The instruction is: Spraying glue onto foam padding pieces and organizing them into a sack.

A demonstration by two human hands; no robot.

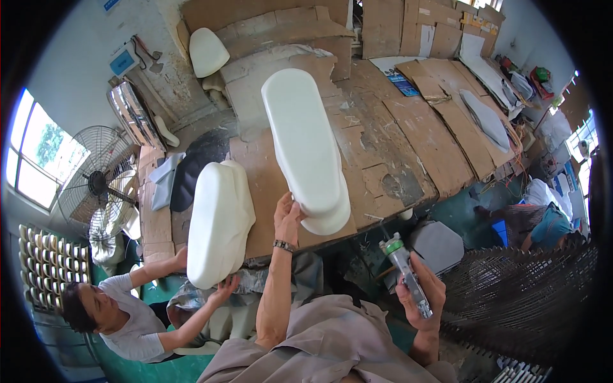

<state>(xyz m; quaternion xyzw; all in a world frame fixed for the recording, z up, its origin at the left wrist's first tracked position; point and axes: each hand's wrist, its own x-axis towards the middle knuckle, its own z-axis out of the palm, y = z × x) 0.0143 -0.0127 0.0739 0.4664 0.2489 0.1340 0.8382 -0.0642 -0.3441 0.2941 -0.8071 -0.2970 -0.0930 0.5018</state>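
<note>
While the left hand [288, 218] steadies the white moulded piece [303, 140], the right hand [420, 290] has fingers wrapped round a hand tool with a green collar [401, 258]. Left fingers are bent against the piece's near left edge; can't tell if they pinch or just press, underside hidden. Tool tip sits apart from the piece, just right of its near end.

To do this well, I'd brace the piece flat with the left palm, fingers off the tool's line, and bring the tool in square, light wrist. Near end lies close to the front edge of the cardboard-covered bench [357, 153], so a hard pull could tip it, I reckon.

Orientation: piece lies lengthwise away from the wearer, long axis leaning left at the far end. Rounded end points away; stepped, bulkier end faces the wearer. Broad smooth face up.
</note>
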